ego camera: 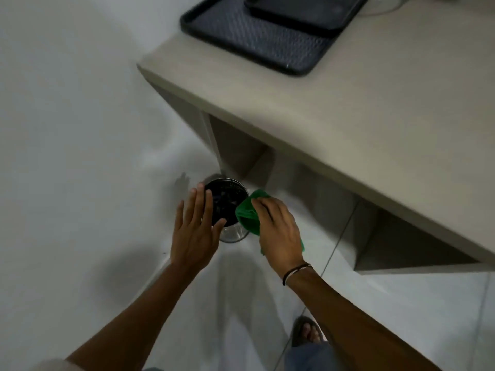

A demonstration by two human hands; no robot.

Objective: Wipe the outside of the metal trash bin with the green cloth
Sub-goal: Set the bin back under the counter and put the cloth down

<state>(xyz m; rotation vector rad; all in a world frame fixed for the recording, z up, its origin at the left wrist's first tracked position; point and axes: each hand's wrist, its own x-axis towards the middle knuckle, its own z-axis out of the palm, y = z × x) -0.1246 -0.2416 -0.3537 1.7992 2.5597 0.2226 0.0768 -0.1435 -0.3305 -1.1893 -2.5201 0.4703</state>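
A small round metal trash bin (233,232) stands on the white floor by the wall, under the corner of a desk; its inside looks dark. My right hand (280,231) grips a crumpled green cloth (249,214) and holds it against the bin's right rim and side. My left hand (194,227) is spread flat, fingers apart, over the bin's left edge, holding nothing; whether it touches the bin is unclear.
A beige desk (348,103) overhangs the bin at right, with open compartments beneath. On it lies a black tray (227,30) bearing a dark flat object (302,9). A white wall (67,103) fills the left. My sandalled foot (306,332) stands on the tiled floor.
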